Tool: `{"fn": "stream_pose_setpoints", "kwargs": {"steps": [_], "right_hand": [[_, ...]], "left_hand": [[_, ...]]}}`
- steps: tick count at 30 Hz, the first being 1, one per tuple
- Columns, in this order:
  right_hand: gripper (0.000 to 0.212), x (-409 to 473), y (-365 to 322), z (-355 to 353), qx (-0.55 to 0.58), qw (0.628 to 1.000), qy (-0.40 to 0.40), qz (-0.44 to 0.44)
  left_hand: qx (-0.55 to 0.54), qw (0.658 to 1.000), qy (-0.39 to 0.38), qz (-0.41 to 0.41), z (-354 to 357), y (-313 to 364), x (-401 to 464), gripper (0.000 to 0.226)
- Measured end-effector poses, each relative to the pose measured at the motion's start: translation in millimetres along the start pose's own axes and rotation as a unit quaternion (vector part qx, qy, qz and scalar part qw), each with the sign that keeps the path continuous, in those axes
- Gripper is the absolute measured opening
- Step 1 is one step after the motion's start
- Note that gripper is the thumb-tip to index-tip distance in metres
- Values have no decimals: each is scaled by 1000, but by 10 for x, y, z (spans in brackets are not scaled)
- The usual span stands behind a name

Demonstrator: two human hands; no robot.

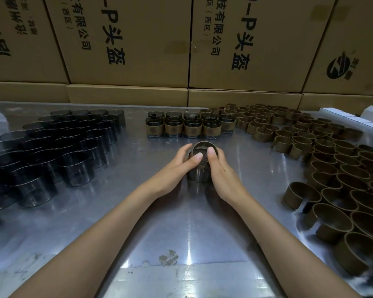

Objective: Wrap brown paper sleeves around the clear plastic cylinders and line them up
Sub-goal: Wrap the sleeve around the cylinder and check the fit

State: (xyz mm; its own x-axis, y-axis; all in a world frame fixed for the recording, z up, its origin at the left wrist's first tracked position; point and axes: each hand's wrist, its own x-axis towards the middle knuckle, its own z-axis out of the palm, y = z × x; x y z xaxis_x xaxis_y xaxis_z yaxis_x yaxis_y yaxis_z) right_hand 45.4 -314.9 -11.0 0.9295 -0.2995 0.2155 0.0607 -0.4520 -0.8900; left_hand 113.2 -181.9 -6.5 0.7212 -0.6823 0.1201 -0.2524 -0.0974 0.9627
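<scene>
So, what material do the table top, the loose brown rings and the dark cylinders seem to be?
Table top: probably polished metal, as it gives bright streaky reflections. Loose brown rings: matte paper or thin card, without gloss. Dark cylinders: smoky see-through plastic or glass, with shiny rims; the look cannot decide which.

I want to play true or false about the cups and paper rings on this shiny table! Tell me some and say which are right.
1. Both hands hold one cylinder in the middle of the metal table. True: the left hand and right hand curl round it.
2. The empty brown paper sleeves lie on the person's left. False: they are on the right; the bare cylinders are on the left.
3. A row of sleeved cylinders stands beyond the hands. True.
4. Behind the table is a window. False: stacked cardboard boxes with printed writing stand there.
</scene>
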Motion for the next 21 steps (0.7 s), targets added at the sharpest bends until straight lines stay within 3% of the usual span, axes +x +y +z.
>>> {"fn": "stream_pose_setpoints", "kwargs": {"steps": [4, 7, 15, 21], "right_hand": [[77, 26, 27, -56, -23, 999, -47, 6], [62, 53, 55, -52, -27, 999, -30, 16], [47, 90, 51, -36, 115, 992, -25, 48], [38, 26, 7, -8, 223, 974, -24, 39]], "left_hand": [[93, 995, -8, 17, -34, -9, -46, 67], [127, 991, 4, 42, -18, -22, -60, 70], [66, 997, 20, 44, -25, 11, -64, 62], [2, 999, 32, 43, -11, 58, -84, 36]]}}
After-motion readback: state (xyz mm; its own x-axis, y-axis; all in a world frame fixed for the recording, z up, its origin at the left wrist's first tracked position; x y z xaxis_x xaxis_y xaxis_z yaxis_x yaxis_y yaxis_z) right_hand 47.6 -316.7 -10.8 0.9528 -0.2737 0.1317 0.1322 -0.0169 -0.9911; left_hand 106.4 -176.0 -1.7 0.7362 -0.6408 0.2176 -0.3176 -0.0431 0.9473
